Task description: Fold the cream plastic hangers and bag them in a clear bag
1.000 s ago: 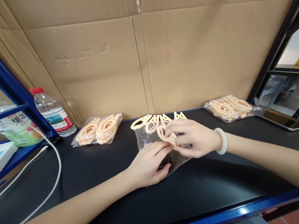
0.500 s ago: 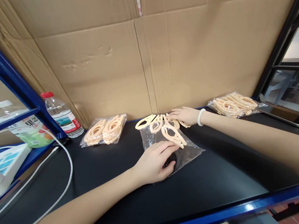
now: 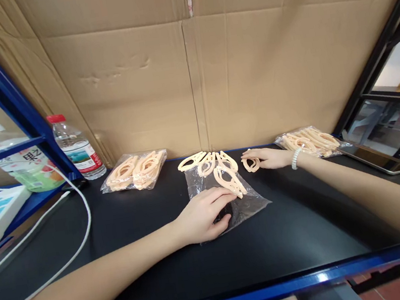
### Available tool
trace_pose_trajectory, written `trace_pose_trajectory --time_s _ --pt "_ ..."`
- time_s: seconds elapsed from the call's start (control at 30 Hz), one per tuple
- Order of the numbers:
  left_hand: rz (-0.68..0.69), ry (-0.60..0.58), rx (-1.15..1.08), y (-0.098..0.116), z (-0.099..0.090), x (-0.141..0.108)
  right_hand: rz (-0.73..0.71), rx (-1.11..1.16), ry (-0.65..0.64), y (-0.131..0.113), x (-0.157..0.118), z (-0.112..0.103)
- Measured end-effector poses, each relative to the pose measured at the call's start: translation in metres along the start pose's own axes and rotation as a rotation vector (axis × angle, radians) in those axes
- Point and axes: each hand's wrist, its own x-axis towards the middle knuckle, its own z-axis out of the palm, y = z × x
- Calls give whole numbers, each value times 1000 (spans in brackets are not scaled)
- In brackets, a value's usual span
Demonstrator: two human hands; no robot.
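My left hand point(image 3: 206, 216) rests on a clear plastic bag point(image 3: 248, 210), its fingers and thumb apart. Its fingertips touch the lower end of a beige plastic looped piece point(image 3: 229, 180), which resembles a folded hanger and lies on the bag. Behind that, several alike pieces fan out along the bag's far edge, one of them point(image 3: 189, 161) at the left end. Farther right, my right hand point(image 3: 271, 157) has its fingers closed on another beige looped piece point(image 3: 251, 164), by the back of the table. The palm side of both hands is hidden.
Clear packs of the same pieces lie at left point(image 3: 134, 172) and right point(image 3: 307, 142). A red-capped bottle point(image 3: 79, 150), a white cable point(image 3: 87, 212) and a blue rack post point(image 3: 13, 92) stand left. A phone point(image 3: 377, 157) lies right. A cardboard wall point(image 3: 139, 94) closes the back.
My right hand has moved right, away from the fanned pieces, taking one beige looped piece with it. My left hand stays on the bag. The view has shifted slightly.
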Motion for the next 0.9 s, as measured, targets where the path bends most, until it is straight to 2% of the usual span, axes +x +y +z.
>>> trace_pose_trajectory --time_s 0.23,0.4,0.67,0.8,0.9 --pt "4 5 2 0 -1 0 79 40 -14 1 -25 -14" --pt "2 -4 17 0 -1 0 124 77 -18 -11 -48 -15" --pt "36 -21 99 2 -4 1 108 25 113 -57 -97 -3" --pt "67 -76 209 8 -10 2 70 -88 215 -73 -116 0" --pt "49 -133 192 11 -14 4 63 -111 315 -80 -125 -4"
